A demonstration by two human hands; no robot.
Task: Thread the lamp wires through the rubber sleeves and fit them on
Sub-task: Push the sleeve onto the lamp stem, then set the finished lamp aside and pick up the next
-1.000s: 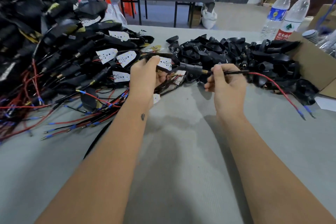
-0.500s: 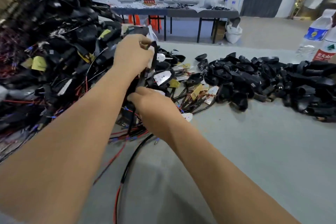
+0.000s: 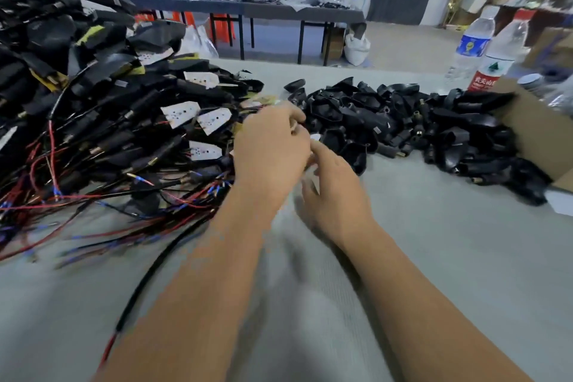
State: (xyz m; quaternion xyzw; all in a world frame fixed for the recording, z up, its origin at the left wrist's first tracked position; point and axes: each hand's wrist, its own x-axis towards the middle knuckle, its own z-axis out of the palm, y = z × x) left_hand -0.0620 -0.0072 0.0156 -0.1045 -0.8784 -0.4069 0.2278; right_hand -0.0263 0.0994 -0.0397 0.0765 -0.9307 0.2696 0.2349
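- While both hands meet over the grey worktop (image 3: pixel 434 257), the left hand (image 3: pixel 269 155) sits at the near edge of the lamp heap (image 3: pixel 102 108), back to the camera, fingers curled inward; something pale shows at its fingertips, but blur hides what it is, so I cannot tell whether it grips anything.
- Just right of the left hand, and touching or nearly touching it, the right hand (image 3: pixel 335 192) lies with its fingers loosely spread and relaxed, index reaching towards the left fingertips, nothing visibly in its grasp.
- Lamps, black with white perforated plates, are stacked high left of the left hand; their red and black wires (image 3: pixel 93 195) with blue tips fan out from the heap onto the worktop.
- One black cable (image 3: pixel 148 282) runs from the heap towards the camera, passing under the left forearm.
- Right of the hands, apart from the heap, lies the pile of black rubber sleeves (image 3: pixel 418 127), spilling from a cardboard box (image 3: pixel 533 130).
- Behind the box stand two water bottles (image 3: pixel 486 53).
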